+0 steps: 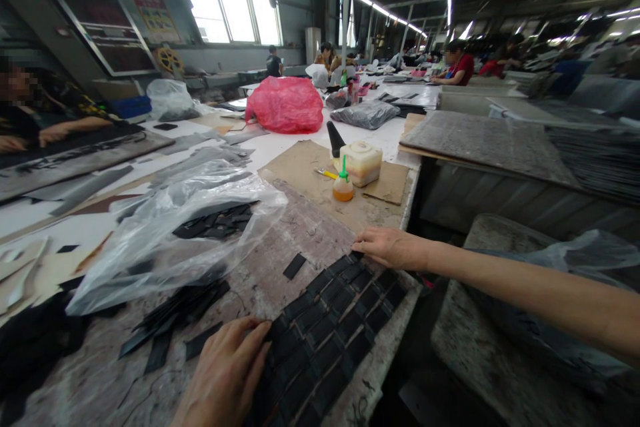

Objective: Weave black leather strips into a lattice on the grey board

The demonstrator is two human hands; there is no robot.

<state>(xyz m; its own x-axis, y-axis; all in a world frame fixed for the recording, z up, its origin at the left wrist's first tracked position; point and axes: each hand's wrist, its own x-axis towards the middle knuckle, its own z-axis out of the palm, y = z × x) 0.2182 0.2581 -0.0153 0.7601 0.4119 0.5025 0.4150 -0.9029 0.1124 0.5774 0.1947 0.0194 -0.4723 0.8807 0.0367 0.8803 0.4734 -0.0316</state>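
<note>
Rows of small black rectangular pieces [330, 327] lie overlapping on a stained board [300, 240] in front of me. At the near left edge of the rows is my left hand [227, 370], its fingers drawn together on the end of a black piece. My right hand [385, 247] reaches in from the right and pinches a black piece at the far end. One loose black piece [295, 266] lies on the board between the hands. Left of my left hand is a pile of black strips [173, 320]. The tips of both thumbs are partly hidden.
Clear plastic bag [190, 213] with more black pieces lies left. Beyond the board are a glue bottle [343, 185], a whitish tub [361, 163], a yellow-handled brush [327, 174] and a pink bag [285, 105]. A co-worker's hand [70, 130] rests on a panel at far left.
</note>
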